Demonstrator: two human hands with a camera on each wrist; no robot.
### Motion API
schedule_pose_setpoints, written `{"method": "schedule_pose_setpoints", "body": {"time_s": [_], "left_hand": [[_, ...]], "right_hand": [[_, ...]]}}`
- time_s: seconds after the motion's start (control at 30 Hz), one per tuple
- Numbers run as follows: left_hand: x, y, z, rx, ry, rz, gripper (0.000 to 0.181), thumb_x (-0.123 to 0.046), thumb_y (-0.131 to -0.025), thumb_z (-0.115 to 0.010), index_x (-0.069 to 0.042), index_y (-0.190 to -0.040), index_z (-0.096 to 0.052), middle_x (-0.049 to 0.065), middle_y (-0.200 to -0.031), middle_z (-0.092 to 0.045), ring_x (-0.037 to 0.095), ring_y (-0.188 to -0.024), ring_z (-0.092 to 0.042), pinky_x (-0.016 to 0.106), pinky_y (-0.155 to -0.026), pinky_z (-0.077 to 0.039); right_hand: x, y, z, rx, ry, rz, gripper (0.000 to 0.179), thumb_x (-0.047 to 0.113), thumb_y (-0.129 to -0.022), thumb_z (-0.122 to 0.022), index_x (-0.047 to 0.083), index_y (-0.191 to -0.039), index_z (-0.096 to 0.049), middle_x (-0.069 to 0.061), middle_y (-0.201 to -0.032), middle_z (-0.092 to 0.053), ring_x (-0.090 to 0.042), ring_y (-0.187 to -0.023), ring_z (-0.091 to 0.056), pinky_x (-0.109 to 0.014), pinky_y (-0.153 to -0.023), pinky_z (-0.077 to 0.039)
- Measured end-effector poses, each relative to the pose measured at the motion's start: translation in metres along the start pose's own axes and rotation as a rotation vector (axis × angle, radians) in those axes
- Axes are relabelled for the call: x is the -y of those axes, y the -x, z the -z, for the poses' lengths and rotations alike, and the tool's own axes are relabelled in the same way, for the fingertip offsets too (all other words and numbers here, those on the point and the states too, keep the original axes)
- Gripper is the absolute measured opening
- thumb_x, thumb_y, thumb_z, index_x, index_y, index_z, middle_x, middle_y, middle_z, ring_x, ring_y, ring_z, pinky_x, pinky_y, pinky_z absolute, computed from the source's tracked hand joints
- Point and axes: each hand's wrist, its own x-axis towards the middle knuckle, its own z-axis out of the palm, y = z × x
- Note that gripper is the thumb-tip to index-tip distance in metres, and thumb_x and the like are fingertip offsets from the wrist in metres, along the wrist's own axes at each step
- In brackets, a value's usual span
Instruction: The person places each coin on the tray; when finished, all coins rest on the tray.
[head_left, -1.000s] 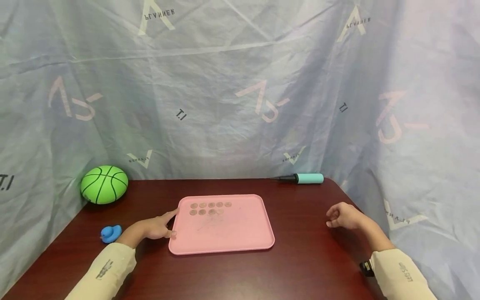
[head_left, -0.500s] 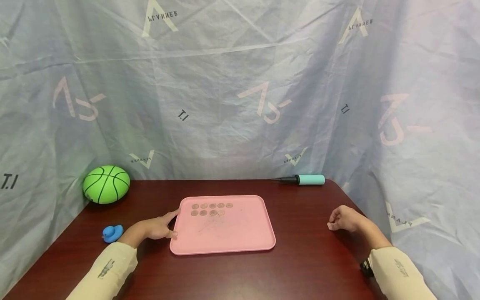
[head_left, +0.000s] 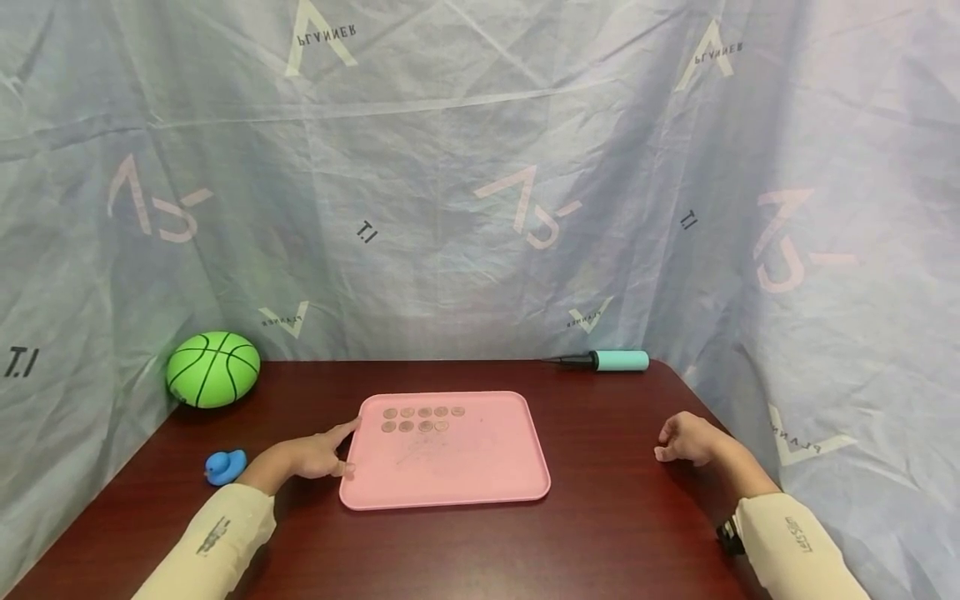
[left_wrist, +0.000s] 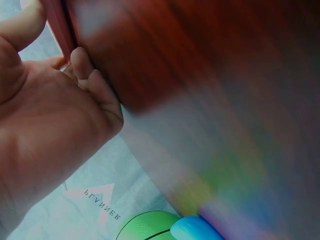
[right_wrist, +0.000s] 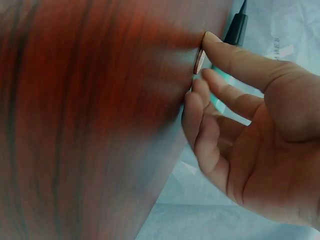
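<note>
A pink tray [head_left: 480, 467] lies on the table. Two rows of coins [head_left: 425, 412] sit near its far left corner, the back row longer than the front. My left hand [head_left: 315, 456] rests at the tray's left rim, thumb and index finger spread along it and touching it; its other fingers bend by the tray's side in the left wrist view. Off to the right of the tray, my right hand [head_left: 688, 437] is low at the tabletop. In the right wrist view its thumb and index finger hold a single coin [right_wrist: 199, 62] by the edge, hidden in the head view.
A green ball [head_left: 213, 369] with black lines stands at the back left corner. A blue toy duck [head_left: 225, 467] is beside my left forearm. A teal hand pump [head_left: 621, 360] with a black nozzle lies along the back edge. Grey printed cloth [head_left: 442, 208] hangs around the table [head_left: 480, 554].
The head view has shifted slightly. Both hands stay nearly in place, and the tray and its coins have not visibly moved.
</note>
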Motion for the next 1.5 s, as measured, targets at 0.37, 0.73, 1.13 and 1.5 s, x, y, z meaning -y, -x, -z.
{"method": "schedule_pose_setpoints", "body": {"time_s": [0.37, 0.73, 1.13, 1.5], "left_hand": [[0.003, 0.000, -0.002, 0.012, -0.001, -0.022, 0.095, -0.029, -0.085, -0.075, 0.003, -0.155, -0.019, 0.034, -0.154, -0.023, 0.055, -0.139, -0.024, 0.068, -0.109, -0.021], [0.007, -0.001, -0.005, -0.005, 0.008, 0.001, 0.095, -0.027, -0.084, -0.077, 0.002, -0.155, -0.021, 0.033, -0.154, -0.024, 0.054, -0.139, -0.025, 0.069, -0.109, -0.022], [0.011, -0.006, -0.003, 0.009, 0.007, -0.011, 0.097, -0.033, -0.084, -0.076, 0.000, -0.155, -0.020, 0.032, -0.156, -0.023, 0.053, -0.141, -0.024, 0.067, -0.110, -0.021], [0.005, -0.002, 0.000, 0.014, -0.008, -0.023, 0.095, -0.029, -0.084, -0.076, 0.002, -0.154, -0.020, 0.034, -0.154, -0.023, 0.055, -0.139, -0.025, 0.069, -0.109, -0.022]], "right_hand": [[0.001, 0.003, -0.002, 0.008, 0.027, 0.023, 0.018, 0.015, -0.086, -0.078, 0.003, -0.085, -0.065, -0.003, -0.075, -0.058, -0.017, -0.065, -0.051, -0.033, -0.054, -0.047], [0.001, 0.004, -0.006, -0.045, 0.006, 0.011, 0.020, 0.015, -0.083, -0.081, 0.002, -0.084, -0.065, -0.003, -0.076, -0.059, -0.018, -0.066, -0.054, -0.035, -0.052, -0.049], [0.004, 0.002, -0.007, -0.003, 0.016, 0.021, 0.014, 0.011, -0.087, -0.076, 0.003, -0.079, -0.066, -0.002, -0.073, -0.058, -0.017, -0.064, -0.055, -0.034, -0.052, -0.051], [0.002, 0.002, -0.003, -0.044, 0.023, -0.010, 0.015, 0.011, -0.085, -0.078, 0.002, -0.084, -0.067, -0.006, -0.079, -0.060, -0.020, -0.067, -0.058, -0.037, -0.055, -0.055]]}}
